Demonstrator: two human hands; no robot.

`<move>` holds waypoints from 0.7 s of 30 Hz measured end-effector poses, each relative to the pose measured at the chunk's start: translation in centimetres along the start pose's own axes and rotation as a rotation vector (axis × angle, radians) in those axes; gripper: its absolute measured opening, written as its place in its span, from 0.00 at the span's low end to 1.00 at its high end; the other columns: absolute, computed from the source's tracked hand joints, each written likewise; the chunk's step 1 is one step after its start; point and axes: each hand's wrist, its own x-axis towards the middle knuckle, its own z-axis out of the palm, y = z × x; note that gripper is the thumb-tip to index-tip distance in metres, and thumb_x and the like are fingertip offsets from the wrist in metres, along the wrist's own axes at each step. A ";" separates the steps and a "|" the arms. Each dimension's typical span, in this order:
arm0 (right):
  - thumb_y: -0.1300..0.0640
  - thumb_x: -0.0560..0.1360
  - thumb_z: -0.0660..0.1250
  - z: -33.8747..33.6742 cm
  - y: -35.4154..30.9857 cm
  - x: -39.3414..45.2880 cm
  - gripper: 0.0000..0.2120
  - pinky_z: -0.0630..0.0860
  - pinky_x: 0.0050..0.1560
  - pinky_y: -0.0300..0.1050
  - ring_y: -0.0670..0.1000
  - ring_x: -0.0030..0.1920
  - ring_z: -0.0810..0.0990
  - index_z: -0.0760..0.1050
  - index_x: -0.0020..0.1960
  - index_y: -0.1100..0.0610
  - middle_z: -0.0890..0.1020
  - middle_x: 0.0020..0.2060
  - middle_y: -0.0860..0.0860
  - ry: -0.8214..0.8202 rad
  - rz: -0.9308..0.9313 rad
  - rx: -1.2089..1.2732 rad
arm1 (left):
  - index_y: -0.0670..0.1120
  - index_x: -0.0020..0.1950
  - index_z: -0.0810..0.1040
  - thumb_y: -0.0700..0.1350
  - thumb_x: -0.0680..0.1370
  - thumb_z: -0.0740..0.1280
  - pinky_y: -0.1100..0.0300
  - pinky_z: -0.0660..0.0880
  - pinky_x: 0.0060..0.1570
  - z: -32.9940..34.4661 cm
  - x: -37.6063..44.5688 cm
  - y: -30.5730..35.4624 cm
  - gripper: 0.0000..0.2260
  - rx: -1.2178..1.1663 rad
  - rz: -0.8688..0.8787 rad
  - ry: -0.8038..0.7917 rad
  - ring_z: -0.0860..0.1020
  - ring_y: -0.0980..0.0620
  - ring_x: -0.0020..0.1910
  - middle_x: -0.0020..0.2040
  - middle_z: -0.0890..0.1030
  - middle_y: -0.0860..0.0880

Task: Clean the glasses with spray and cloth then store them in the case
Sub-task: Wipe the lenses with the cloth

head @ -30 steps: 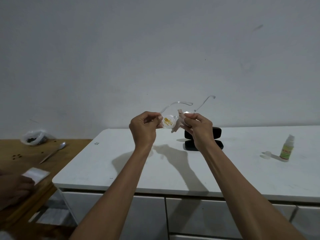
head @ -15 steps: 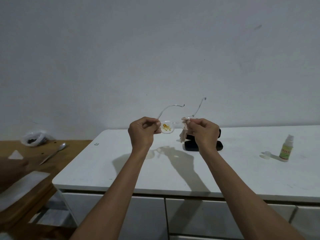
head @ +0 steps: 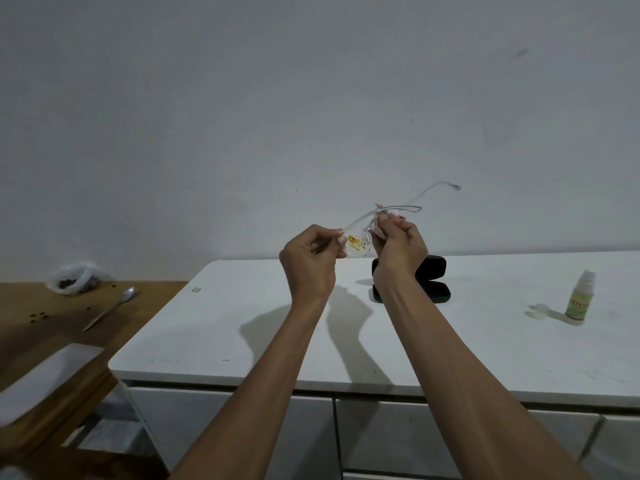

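Left hand (head: 310,263) pinches the glasses (head: 358,245) by the stained lens; right hand (head: 398,249) pinches cloth (head: 377,230) on other lens. Case (head: 436,282) lies open at 5 o'clock of hands, bottle (head: 580,299) far at 3.

The white table (head: 242,327) carries an open black case (head: 436,282) mid-back and, well right, a spray bottle (head: 580,301) beside its cap (head: 539,310).
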 end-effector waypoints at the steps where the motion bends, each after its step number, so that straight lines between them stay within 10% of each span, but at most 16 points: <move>1: 0.71 0.72 0.75 -0.1 -0.1 0.0 0.11 0.82 0.39 0.40 0.49 0.41 0.85 0.78 0.39 0.58 0.87 0.47 0.56 -0.050 0.008 -0.017 | 0.37 0.42 0.84 0.32 0.74 0.74 0.43 0.84 0.43 -0.1 0.2 -0.1 0.02 0.003 0.001 0.005 0.84 0.51 0.34 0.38 0.86 0.47; 21: 0.70 0.74 0.73 -4.1 -1.7 1.3 0.06 0.83 0.37 0.42 0.54 0.36 0.86 0.83 0.39 0.63 0.88 0.38 0.58 -0.528 -0.053 -0.815 | 0.44 0.37 0.83 0.30 0.73 0.74 0.48 0.83 0.42 -4.7 2.9 -2.5 0.10 0.008 -0.165 0.041 0.79 0.45 0.31 0.35 0.85 0.42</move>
